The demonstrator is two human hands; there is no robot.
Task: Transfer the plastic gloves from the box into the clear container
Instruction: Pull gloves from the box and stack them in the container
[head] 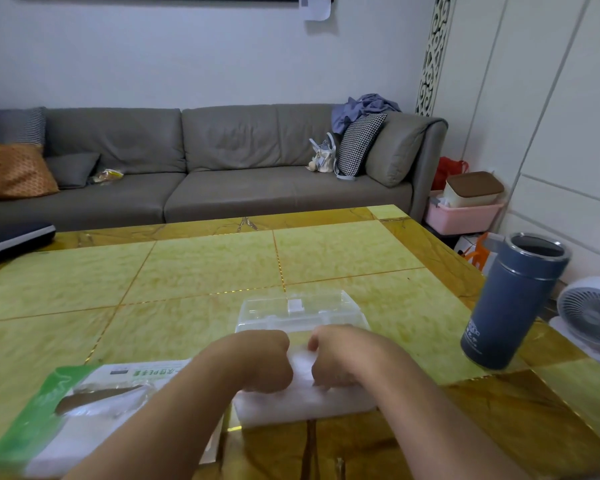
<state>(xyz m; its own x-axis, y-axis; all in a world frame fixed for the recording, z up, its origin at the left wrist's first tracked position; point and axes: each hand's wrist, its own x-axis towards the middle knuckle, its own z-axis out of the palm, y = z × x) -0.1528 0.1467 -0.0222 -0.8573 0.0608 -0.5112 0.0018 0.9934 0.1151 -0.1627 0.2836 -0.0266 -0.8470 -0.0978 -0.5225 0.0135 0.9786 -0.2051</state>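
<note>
**Glove stack out of the box, not yet in the container**

Seen from a head-worn camera, a person leans over a yellow-green tiled table (205, 268). Both hands meet at the centre, knuckles up and fingers curled down into a white, filmy stack of plastic gloves (302, 403) that lies flat on the table. The left hand (262, 362) grips the stack's left part; the right hand (336, 355) grips its right part, and the two nearly touch.

Just beyond the hands stands the clear container (298, 311), a see-through plastic box. Whether its lid is open cannot be told, and no gloves are visible inside it.

To the left, near the table's front edge, lies the green and white glove box (66, 420), its torn slot facing up with a little film showing in the opening.

Judging from this, the gloves appear pulled from the box and gathered. Left to do: lift the stack and settle it into the container. A blue-grey flask (510, 303) stands well off to the right.
</note>
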